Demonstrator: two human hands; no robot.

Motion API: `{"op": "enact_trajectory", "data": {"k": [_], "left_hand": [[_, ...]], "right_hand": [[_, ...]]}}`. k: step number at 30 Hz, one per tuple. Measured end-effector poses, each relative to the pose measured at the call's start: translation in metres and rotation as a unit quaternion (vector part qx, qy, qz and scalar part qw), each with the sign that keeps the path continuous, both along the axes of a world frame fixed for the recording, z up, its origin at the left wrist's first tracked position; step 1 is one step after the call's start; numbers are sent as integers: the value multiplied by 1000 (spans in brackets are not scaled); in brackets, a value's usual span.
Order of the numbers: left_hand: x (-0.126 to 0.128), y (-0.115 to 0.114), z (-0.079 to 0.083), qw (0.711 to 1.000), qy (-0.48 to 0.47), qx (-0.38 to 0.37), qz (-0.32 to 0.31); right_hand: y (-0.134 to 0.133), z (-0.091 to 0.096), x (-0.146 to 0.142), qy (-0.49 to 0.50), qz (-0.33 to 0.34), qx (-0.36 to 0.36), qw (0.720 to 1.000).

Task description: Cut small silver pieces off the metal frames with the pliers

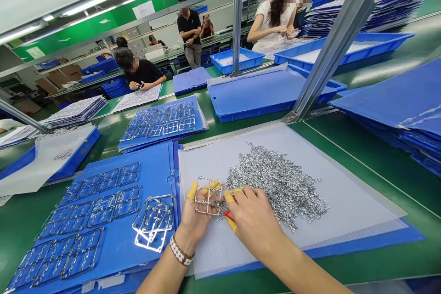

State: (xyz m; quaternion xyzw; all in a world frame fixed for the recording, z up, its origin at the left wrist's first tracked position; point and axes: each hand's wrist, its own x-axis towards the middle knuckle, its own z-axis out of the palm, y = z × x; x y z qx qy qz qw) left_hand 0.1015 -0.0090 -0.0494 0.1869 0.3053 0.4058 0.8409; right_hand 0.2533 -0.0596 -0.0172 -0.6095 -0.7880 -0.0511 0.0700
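Observation:
My left hand [196, 216], with yellow finger cots, holds a small stamped metal frame [207, 197] upright over a white plastic sheet [344, 225]. My right hand [253, 220] grips red-handled side cutters [224, 210], their tips at the frame. Just right of both hands lies a heap of small silver metal pieces [275, 183]. To the left, several stamped metal frames lie in rows on a blue plastic sheet [153, 165]. A loose stack of shiny frames [153, 223] sits closest to my left hand. The cutters' jaws are partly hidden by my fingers.
A blue tray [262, 101] and a sheet of frames [161, 124] lie ahead on the green bench. Stacked blue sheets fill the right edge. Metal posts rise from the bench. Several co-workers sit or stand beyond.

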Motion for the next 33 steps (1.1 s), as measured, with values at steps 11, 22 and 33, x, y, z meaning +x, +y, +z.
{"op": "enact_trajectory", "data": {"k": [11,22,33], "left_hand": [[1,0,-1,1000,-5,-2,12],[7,-29,9,896,282,332,87],[6,-15,5,993,5,76,93]], "right_hand": [[-1,2,-5,-32,13,-16,999],[25,-10,7,691,-81,-197,691],[1,-22,-23,359,125,81,921]]}}
